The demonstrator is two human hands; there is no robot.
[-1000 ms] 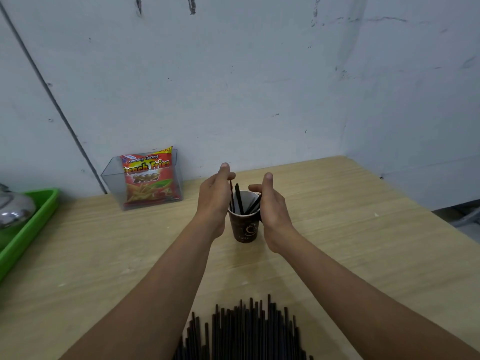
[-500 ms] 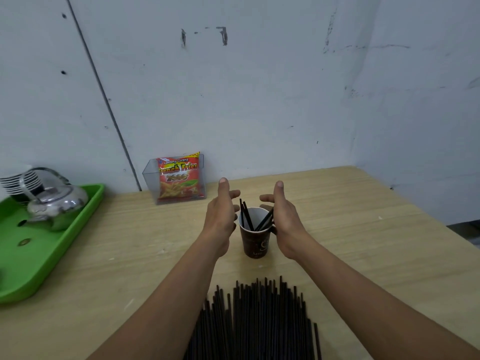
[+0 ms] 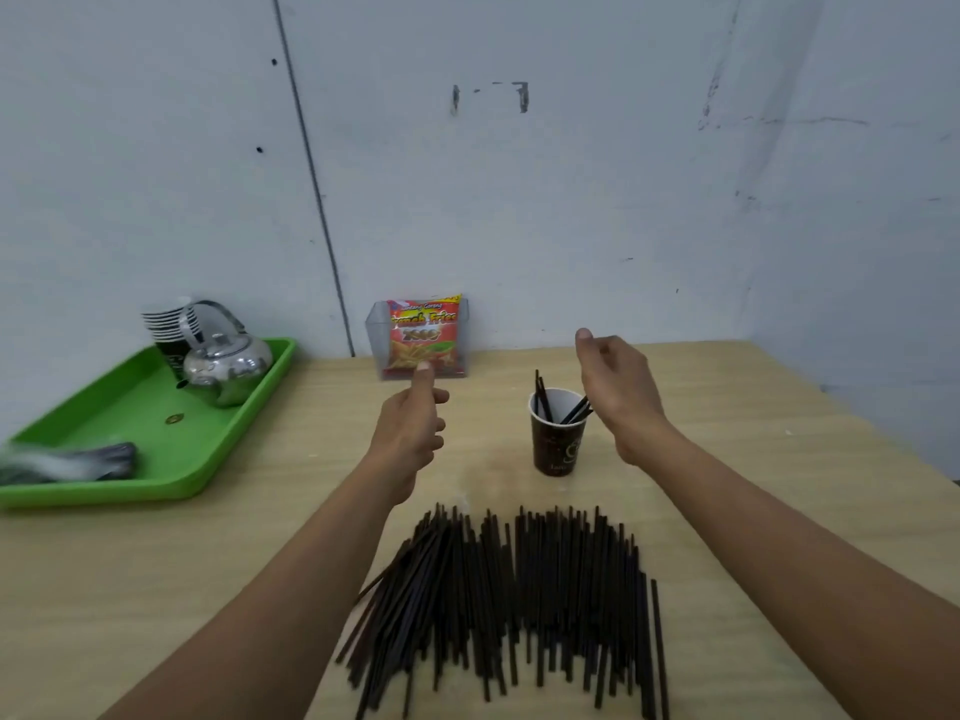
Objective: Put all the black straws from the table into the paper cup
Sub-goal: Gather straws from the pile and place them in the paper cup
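A dark brown paper cup (image 3: 557,443) stands upright on the wooden table (image 3: 779,459) with several black straws (image 3: 543,402) leaning inside it. A large pile of black straws (image 3: 519,595) lies flat near the table's front edge. My left hand (image 3: 413,428) hovers to the left of the cup, thumb up, fingers loosely curled, holding nothing. My right hand (image 3: 615,392) hovers just right of the cup's rim, fingers relaxed and holding nothing. Neither hand touches the cup.
A green tray (image 3: 140,439) at the left holds a metal teapot (image 3: 226,368), stacked cups (image 3: 169,324) and a blurred grey thing. A clear holder with a red snack bag (image 3: 423,337) stands against the wall behind the cup.
Both hands have drawn apart from the cup's sides; the left has moved farther left. The camera has tilted, showing more of the tray and the straw pile.
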